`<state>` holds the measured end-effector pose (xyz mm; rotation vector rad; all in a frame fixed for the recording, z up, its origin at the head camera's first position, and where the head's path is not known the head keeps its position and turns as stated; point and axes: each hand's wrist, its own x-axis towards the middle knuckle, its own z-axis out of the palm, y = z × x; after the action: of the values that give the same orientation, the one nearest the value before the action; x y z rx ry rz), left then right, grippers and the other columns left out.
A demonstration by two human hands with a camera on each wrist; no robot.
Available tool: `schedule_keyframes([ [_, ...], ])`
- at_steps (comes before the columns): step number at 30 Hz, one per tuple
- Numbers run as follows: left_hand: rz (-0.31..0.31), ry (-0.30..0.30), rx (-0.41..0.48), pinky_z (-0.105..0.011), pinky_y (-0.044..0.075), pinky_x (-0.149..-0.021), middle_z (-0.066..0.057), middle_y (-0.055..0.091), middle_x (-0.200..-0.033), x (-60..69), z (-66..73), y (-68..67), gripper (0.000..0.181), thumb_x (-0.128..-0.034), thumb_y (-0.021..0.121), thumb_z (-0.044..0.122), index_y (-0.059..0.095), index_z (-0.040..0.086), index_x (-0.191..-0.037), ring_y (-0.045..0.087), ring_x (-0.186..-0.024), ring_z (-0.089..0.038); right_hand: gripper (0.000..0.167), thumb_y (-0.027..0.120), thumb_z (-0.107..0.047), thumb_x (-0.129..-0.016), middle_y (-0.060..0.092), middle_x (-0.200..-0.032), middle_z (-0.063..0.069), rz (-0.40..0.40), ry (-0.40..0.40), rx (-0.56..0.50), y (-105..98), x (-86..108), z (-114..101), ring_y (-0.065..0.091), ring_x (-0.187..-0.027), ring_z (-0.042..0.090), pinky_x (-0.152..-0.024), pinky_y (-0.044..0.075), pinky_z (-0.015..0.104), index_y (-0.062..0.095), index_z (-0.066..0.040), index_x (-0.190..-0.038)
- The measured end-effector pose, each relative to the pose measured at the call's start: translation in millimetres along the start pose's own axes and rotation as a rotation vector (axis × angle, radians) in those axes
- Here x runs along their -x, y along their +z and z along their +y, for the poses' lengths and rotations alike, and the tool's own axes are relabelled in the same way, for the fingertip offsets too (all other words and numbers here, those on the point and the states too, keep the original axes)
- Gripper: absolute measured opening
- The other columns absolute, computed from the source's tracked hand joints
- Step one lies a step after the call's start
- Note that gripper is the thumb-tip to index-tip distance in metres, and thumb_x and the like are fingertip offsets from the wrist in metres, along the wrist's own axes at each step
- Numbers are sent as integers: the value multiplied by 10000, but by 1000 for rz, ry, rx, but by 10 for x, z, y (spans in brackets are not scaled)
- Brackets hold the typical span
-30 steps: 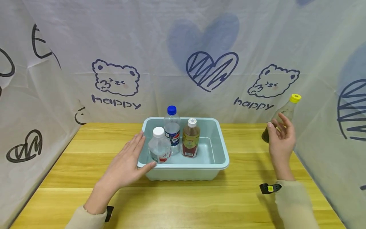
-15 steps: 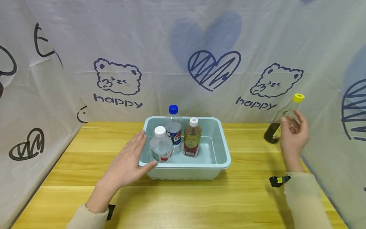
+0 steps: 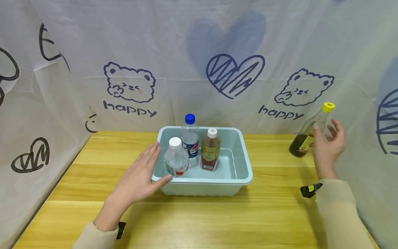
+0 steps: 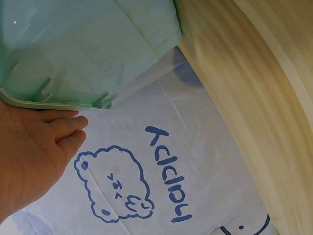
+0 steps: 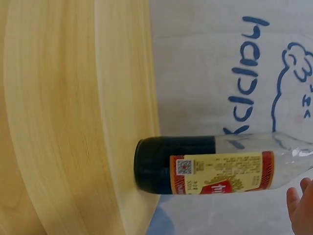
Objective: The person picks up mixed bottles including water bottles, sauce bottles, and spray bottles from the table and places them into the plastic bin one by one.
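Note:
My left hand (image 3: 136,180) rests at the left side of the pale green plastic basin (image 3: 199,190), fingers straight along its outer wall and thumb at the front rim. Inside the basin stand a clear bottle with a white cap (image 3: 176,159), a Pepsi bottle (image 3: 190,138) with a blue cap and a brown drink bottle (image 3: 210,150). At the far right my right hand (image 3: 329,148) is beside a yellow-capped bottle of dark liquid (image 3: 301,142), fingers loosely bent. In the right wrist view that bottle (image 5: 220,171) stands on the table, apart from the fingertips (image 5: 293,199).
The wooden table (image 3: 199,221) carries the basin in its middle. A white cloth with printed bears and hearts (image 3: 174,45) closes off the back and both sides. The yellow-capped bottle stands near the table's back right edge, by the cloth.
My right hand has moved right, from in front of the yellow-capped bottle to its right side, showing more of the label. The view has shifted slightly. My left hand stays at the basin.

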<state>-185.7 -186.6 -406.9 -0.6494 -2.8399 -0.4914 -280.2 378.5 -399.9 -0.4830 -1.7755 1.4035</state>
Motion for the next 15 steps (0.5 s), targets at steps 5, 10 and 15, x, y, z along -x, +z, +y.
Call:
schedule_keyframes([
  [5, -9, -9, -1, -557, 211, -1276, -145, 77, -1738, 0, 5, -15, 1051, -966, 542, 710, 214, -32, -1634, 166, -1586, -377, 638, 733, -283, -960, 465, -1583, -56, -48, 60, 23, -18, -113, 63, 441, -1416, 100, -1204, 331, 246, 482, -227, -1544],
  [10, -12, -11, -6, -558, 216, -1275, -150, 79, -1737, 1, 11, -20, 1050, -968, 534, 714, 217, -34, -1633, 168, -1585, -377, 722, 740, -310, -962, 371, -1649, -89, -124, 124, 72, -25, -184, 121, 342, -1513, 108, -1252, 262, 256, 400, -257, -1597],
  [15, -14, -16, -9, -544, 210, -1279, -147, 72, -1737, -1, 8, -28, 1055, -965, 523, 727, 213, -27, -1636, 161, -1588, -370, 790, 738, -309, -969, 282, -1690, -102, -191, 147, 111, -1, -251, 169, 276, -1553, 136, -1275, 216, 284, 316, -269, -1636],
])
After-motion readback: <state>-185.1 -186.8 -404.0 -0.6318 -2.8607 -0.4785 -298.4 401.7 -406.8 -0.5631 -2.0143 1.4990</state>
